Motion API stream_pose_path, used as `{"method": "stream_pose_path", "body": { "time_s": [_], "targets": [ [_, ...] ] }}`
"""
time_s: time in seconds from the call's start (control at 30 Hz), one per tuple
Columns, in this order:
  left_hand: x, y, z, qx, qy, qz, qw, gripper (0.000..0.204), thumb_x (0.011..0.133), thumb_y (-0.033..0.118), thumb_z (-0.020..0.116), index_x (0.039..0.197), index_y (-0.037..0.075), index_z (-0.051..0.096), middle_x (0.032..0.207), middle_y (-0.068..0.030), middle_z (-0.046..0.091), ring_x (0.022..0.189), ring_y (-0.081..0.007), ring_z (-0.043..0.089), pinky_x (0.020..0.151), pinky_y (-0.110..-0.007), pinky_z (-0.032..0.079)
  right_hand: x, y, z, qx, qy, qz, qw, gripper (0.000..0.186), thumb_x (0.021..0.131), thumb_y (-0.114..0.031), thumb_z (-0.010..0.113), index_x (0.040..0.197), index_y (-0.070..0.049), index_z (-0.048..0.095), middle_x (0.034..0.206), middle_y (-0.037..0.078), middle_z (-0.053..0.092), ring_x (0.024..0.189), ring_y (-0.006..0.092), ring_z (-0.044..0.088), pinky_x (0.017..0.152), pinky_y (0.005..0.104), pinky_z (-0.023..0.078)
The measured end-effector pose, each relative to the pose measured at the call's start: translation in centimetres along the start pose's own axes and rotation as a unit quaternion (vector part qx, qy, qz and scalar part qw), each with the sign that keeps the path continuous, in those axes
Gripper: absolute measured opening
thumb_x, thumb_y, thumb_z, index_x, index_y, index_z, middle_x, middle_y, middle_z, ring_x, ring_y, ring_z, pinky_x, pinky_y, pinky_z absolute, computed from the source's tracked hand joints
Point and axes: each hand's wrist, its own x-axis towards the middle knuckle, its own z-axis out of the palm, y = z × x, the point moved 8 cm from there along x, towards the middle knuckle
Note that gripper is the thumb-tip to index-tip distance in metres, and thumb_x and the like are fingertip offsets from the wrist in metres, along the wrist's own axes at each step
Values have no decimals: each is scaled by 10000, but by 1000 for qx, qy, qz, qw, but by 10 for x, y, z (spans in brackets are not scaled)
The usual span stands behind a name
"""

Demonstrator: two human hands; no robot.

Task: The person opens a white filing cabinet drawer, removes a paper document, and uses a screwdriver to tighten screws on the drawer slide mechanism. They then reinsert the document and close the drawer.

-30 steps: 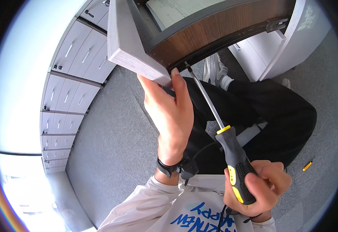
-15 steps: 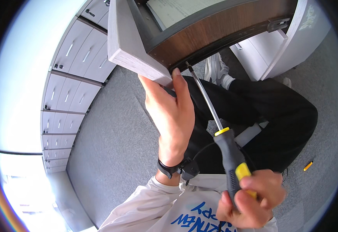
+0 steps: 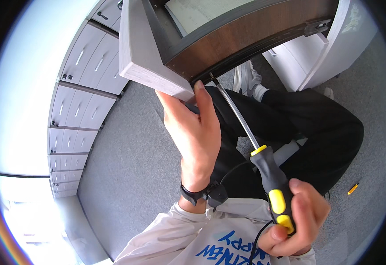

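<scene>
My right hand grips the black and yellow handle of a long screwdriver. Its silver shaft slants up and left, and the tip meets a small screw at the black slide rail along the drawer's side. With thumb and fingers, my left hand pinches the lower front corner of the pulled-out drawer, right beside the screwdriver tip. The drawer has a pale wood front panel and dark brown sides. My left fingertips are hidden behind the panel.
Papers lie inside the drawer. The pale cabinet stands at the upper right, a lower drawer front beneath. A yellow pen-like tool lies on the grey carpet. Rows of cabinets line the left. My crossed legs are under the work.
My right hand and the screwdriver handle have shifted slightly right and turned, so its yellow grips now face up. The drawer corner and left hand have moved a little left.
</scene>
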Motion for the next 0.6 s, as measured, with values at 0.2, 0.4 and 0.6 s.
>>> {"method": "stream_pose_path", "body": {
  "time_s": [0.2,0.4,0.6],
  "targets": [
    [0,1,-1,15,-6,9,1000,444,956,110,621,1304,-34,387,822,-192,598,663,-234,572,633,-356,484,4,-15,-5,127,138,-70,980,157,957,-275,636,1024,-166,727,955,-23,709,842,172,548,743,257,427],
    [-3,-3,-4,-5,-7,-14,1000,435,956,109,623,1295,-44,399,860,-184,606,699,-227,582,665,-355,488,12,-16,-6,137,11,-83,987,202,946,-255,642,1137,-197,671,1086,-15,645,1019,177,522,862,317,417],
    [-8,2,-13,-18,19,50,998,392,945,76,631,1269,-23,434,1000,-152,602,859,-216,600,799,-339,494,32,0,-17,229,-16,-203,952,93,958,-300,594,963,-239,663,917,-83,647,919,169,519,821,318,432]
  ]
}}
